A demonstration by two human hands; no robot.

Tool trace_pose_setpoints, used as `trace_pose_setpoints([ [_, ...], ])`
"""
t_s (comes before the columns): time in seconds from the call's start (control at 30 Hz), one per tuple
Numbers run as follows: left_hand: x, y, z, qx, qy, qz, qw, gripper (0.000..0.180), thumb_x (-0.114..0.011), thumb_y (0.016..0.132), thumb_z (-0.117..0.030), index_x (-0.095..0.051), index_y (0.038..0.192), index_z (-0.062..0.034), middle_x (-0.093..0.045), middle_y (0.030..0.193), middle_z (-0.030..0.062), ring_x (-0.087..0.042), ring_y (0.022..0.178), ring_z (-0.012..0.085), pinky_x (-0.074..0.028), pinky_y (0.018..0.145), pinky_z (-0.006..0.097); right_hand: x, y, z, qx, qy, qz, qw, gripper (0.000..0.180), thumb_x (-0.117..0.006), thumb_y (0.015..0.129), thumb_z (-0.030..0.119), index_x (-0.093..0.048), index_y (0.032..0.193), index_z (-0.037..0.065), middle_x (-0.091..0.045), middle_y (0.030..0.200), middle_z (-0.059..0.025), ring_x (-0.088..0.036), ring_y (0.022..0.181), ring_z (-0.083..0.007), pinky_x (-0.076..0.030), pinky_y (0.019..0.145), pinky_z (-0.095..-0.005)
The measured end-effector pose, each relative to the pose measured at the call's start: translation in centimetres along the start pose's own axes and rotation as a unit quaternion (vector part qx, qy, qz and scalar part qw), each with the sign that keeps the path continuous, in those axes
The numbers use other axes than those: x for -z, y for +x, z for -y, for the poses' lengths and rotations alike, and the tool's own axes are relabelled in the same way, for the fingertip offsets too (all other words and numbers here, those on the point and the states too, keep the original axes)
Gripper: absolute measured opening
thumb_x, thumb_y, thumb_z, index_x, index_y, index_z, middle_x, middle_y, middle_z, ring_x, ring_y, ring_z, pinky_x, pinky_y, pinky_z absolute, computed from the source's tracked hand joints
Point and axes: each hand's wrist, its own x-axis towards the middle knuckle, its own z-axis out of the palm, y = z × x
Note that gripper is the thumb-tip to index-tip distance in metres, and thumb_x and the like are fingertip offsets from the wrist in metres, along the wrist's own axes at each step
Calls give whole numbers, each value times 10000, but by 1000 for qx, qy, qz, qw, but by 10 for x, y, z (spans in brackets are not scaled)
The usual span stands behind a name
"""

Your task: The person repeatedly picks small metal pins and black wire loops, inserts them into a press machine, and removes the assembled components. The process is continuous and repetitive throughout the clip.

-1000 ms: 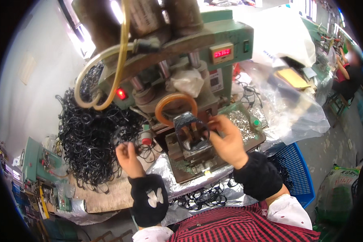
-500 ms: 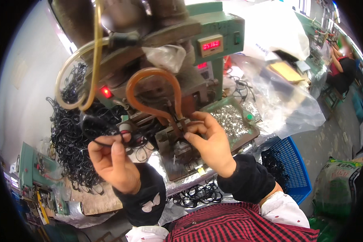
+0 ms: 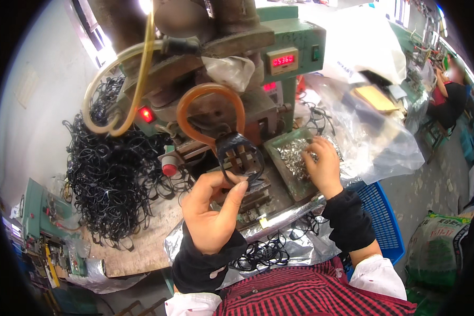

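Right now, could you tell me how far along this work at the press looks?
Looks done: black loops lie in the foil at the bench's front edge. In hand: the left hand holds a black loop at the fixture, while the right hand reaches into the tray of small metal pieces. Left: a large heap of black loops waits beside the machine.

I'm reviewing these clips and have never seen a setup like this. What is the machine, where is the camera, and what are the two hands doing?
The view comes from a wide camera worn on the person's head, looking down, so edges bend and the forearms enter from below. In front stands a green bench machine with a red number display and an orange hose loop above its work area. The left hand is raised, pinching a thin black loop at a small dark fixture. The right hand rests in a shallow tray of small shiny metal pieces. A big tangle of black loops lies on the bench at left, and a blue basket sits lower right.
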Motion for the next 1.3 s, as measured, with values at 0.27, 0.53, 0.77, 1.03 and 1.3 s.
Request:
trace_pose_setpoints([
  [0.27, -2, -2, 1, -29, 41, 23, 998, 142, -688, 873, 21, -577, 960, 10, -685, 906, 78, -652, 819, 117, -496, 777, 246, -8, -3, -5, -78, 82, 26, 993, 135, -649, 888, 119, -711, 967, 29, -688, 932, -146, -637, 910, -324, -496, 799, -382],
  [0.53, 39, -70, 28, -102, 145, -225, 958, 179, -585, 894, 48, -573, 1073, 40, -678, 1008, 154, -653, 929, 234, -502, 878, 340, 7, -23, -4, -247, 329, 11, 911, 216, -595, 949, 99, -681, 1126, 9, -704, 1028, -63, -628, 968, -132, -476, 845, -266],
  [0.77, 112, -12, 57, -2, 247, -234, 940, 90, -615, 906, 19, -631, 987, -16, -665, 1028, 85, -629, 925, 181, -490, 830, 280, -30, -14, 3, -333, 484, 43, 808, 218, -593, 940, 44, -671, 1136, -11, -685, 1042, -29, -604, 940, -95, -465, 847, -231],
  [1.03, 136, 17, 213, -23, 550, -17, 835, 313, -643, 673, 45, -725, 951, -73, -547, 1354, 167, -536, 1074, 365, -466, 928, 410, -9, -20, 24, -230, 349, 35, 908, 170, -625, 898, 8, -683, 1057, -8, -710, 964, -52, -629, 874, -99, -485, 797, -244],
  [1.3, 156, 5, 142, -45, 168, -320, 931, 183, -558, 999, -109, -675, 1038, 26, -681, 980, 52, -623, 889, 103, -485, 830, 228, 56, -58, 0, -185, 178, -46, 966, 167, -682, 789, -44, -712, 946, 6, -693, 977, -114, -639, 971, -234, -473, 890, -324],
])
